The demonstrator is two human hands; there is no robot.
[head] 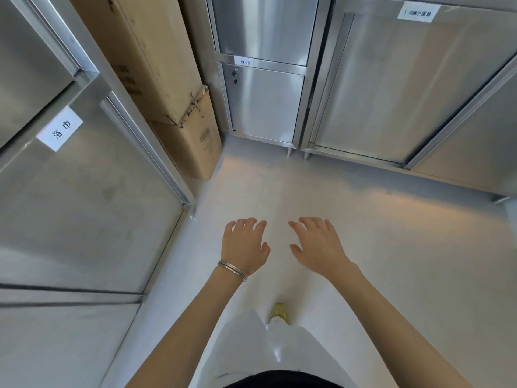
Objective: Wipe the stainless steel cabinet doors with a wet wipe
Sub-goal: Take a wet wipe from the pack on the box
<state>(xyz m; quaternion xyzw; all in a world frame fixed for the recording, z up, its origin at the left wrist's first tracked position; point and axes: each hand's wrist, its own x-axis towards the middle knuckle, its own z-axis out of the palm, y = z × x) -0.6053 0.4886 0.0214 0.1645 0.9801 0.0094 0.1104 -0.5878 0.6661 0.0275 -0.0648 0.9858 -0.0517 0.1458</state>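
— While both hands hang empty over the pale floor (363,219), what's closest?

— Going left to right: the tall brushed stainless steel cabinet door with the white paper label (84,191) stands just left of my left hand (243,245), long axis upright. That hand is nearer; its fingers (246,224) are spread apart. My right hand (319,247) is open too.

— Any wet wipe?

— I see none; I'd judge fetching one comes first.

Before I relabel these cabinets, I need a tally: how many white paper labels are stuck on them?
3. One label is on the left cabinet, one label on the narrow middle cabinet above the lock, one label at the top of the right cabinet. Others may lie outside the view.
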